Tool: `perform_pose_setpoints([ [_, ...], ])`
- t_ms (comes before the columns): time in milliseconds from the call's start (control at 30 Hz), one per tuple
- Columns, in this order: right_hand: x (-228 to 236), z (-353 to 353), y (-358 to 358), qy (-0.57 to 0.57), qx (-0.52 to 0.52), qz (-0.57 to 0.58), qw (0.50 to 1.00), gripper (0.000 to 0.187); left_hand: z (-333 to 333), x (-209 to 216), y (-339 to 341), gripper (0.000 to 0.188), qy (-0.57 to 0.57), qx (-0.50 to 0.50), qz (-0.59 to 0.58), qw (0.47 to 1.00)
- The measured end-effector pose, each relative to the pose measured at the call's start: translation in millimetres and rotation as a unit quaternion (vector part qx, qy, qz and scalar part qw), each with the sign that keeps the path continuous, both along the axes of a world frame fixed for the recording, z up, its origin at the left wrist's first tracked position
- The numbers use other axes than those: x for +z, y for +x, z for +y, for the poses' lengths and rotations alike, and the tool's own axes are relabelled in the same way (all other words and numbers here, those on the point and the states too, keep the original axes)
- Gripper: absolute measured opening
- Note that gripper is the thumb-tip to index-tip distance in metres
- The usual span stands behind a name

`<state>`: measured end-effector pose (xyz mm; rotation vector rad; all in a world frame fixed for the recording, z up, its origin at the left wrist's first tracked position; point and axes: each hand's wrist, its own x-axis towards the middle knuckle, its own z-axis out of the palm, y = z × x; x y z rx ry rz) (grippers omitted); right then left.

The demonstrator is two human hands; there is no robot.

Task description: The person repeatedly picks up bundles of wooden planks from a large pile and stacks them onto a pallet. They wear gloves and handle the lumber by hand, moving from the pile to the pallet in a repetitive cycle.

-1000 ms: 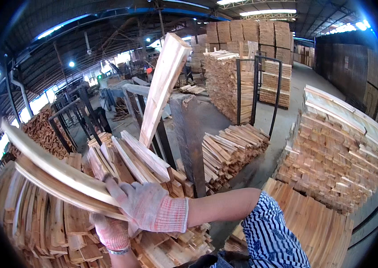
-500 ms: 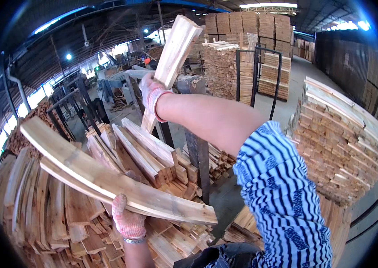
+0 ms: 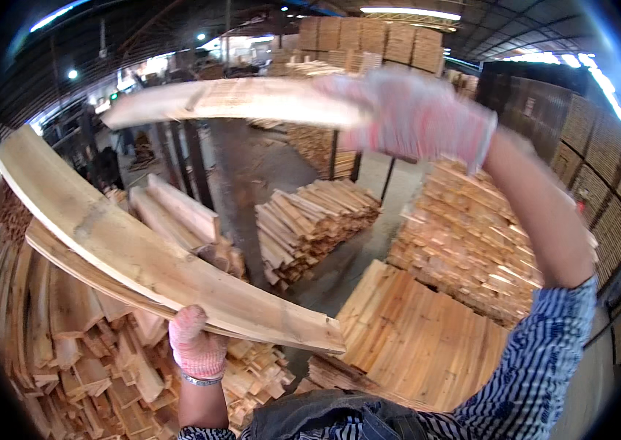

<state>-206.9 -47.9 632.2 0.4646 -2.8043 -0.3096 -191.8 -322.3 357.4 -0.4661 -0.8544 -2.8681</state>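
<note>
My left hand, in a pinkish knitted glove, grips long wooden boards near their right end, low in the view. At least two boards lie in that grip, one over the other, slanting up to the far left. My right hand, in a similar glove and smeared by motion, is raised at the upper right. It holds the right end of another wooden board, which stretches leftward, nearly level, above the boards in my left hand. My right fingertips are blurred.
A big heap of loose boards spreads at the lower left. A dark post stands in the middle, with a pile of boards behind it. Flat-laid boards and a stacked pile are on the right. Tall timber stacks rise far back.
My right hand has swung right and nearer, bringing its board from steeply upright to nearly level. The boards in my left hand have stayed held. The view has turned right.
</note>
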Motion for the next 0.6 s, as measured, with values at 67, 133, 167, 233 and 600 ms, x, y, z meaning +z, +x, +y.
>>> perform_pose_setpoints([
  [67, -65, 41, 20, -0.157, 0.077, 0.006, 0.985, 0.086, 30, 2, 4, 0.092, -0.047, -0.040, -0.002, 0.998],
  [133, -130, 58, 50, -0.355, 0.115, -0.058, 0.926, 0.090, 69, -18, -3, 0.079, -0.200, -0.015, 0.063, 0.978],
  [167, -169, 63, 58, -0.421, 0.148, -0.036, 0.894, 0.092, 87, -35, -9, 0.064, -0.318, 0.059, 0.125, 0.938],
  [233, -232, 71, 67, -0.543, 0.176, -0.102, 0.815, 0.092, 121, -54, -11, 0.051, -0.586, 0.252, 0.282, 0.716],
  [600, -385, 213, 158, -0.544, 0.045, 0.086, 0.834, 0.103, 310, -127, 14, 0.068, -0.452, -0.272, 0.093, 0.844],
])
